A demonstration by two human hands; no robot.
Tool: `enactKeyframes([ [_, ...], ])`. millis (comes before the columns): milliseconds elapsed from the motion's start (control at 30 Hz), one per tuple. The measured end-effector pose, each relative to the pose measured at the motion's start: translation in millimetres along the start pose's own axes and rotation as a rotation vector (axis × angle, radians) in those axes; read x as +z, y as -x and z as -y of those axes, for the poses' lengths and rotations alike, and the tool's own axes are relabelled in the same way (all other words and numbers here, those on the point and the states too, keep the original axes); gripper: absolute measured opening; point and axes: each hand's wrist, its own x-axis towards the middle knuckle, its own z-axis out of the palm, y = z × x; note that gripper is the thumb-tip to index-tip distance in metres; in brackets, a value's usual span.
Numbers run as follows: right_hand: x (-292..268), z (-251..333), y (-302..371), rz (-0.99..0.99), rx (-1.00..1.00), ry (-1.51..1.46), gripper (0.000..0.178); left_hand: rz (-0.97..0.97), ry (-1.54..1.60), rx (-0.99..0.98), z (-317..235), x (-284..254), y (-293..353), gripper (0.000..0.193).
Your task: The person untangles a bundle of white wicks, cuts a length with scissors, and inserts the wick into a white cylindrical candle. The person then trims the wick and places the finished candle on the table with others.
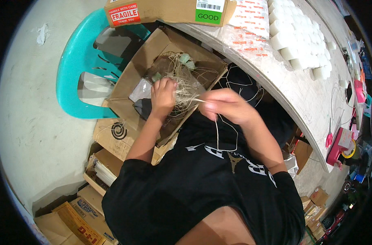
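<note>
An open cardboard box (130, 67) stands in front of me with a tangle of thin cream string (182, 83) in it. My left hand (163, 97) is inside the box, its fingers curled on the left edge of the tangle. Over the box's right side, my right hand (224, 106) pinches a few strands drawn out of the bunch. Loose ends (217, 134) of string hang below it, over my black shirt. Pale green lumps (185, 60), a dark grey piece (143, 108) and clear plastic (141, 90) lie in the box around the string.
A teal plastic chair (67, 77) stands left of the box. On the right, the white table (292, 87) holds many white cylinders (294, 41), a printed white bag (249, 28) and red scissors (329, 139). A long carton (165, 11) crosses the top; more cartons (77, 220) sit lower left.
</note>
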Motion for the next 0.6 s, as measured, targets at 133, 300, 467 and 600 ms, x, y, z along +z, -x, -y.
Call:
enactKeyframes([
  [133,-10.4,36.9,9.7,0.427,-0.549,-0.507,0.041,0.203,-0.055,-0.171,20.5,14.9,13.7,0.022],
  [300,-12.6,5.5,8.9,-0.300,0.061,1.223,0.025,0.183,0.548,-0.445,47.2,38.1,13.2,0.027],
  [467,7.3,-64.6,-10.2,-0.244,0.034,1.244,0.033,0.132,1.392,-0.921,11.2,-10.4,-16.6,0.022],
  [600,10.5,-106.2,-7.6,-0.080,0.083,1.452,0.025,-0.087,1.636,-0.844,17.9,-17.8,-22.7,0.019],
])
